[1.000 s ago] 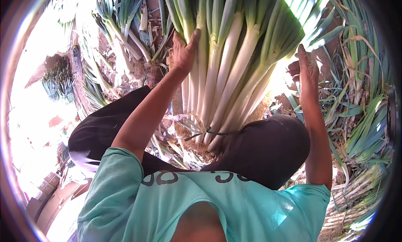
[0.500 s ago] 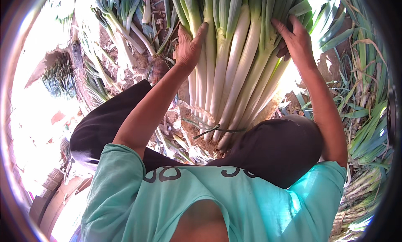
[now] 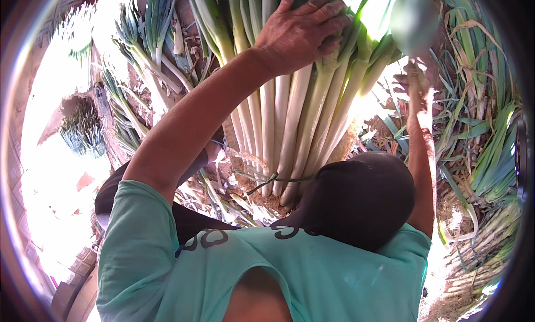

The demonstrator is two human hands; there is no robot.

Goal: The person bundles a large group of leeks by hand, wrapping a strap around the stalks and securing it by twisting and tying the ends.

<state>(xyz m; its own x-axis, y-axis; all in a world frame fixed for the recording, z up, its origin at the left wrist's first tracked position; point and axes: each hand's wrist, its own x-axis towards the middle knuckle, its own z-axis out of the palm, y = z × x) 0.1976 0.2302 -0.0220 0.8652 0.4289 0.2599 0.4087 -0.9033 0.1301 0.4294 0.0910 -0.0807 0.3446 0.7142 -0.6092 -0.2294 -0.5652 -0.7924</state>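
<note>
A large bundle of leeks [image 3: 284, 113] stands between my legs, white shafts and roots toward me, green leaves away. A dark green tie [image 3: 272, 177] crosses the shafts just above the roots. My left hand [image 3: 306, 29] reaches across the upper bundle, its fingers bent over the leeks where white turns green. Out to the right of the bundle is my right hand [image 3: 415, 79], apart from the shafts. Its fingers are blurred and partly lost in glare. A smeared pale green shape [image 3: 415, 21] appears just beyond it; what it is I cannot make out.
Loose leeks [image 3: 153, 60] lie at the far left, with another cluster of leeks [image 3: 83, 127] farther left. Heaped green leaves [image 3: 490, 149] line the right side. Leaf scraps [image 3: 223, 199] cover the ground near my dark-trousered knee [image 3: 368, 199].
My left hand has moved right, from the bundle's left edge onto its upper middle. The right hand has left the bundle's right side and come down outside it. The leeks lean slightly left.
</note>
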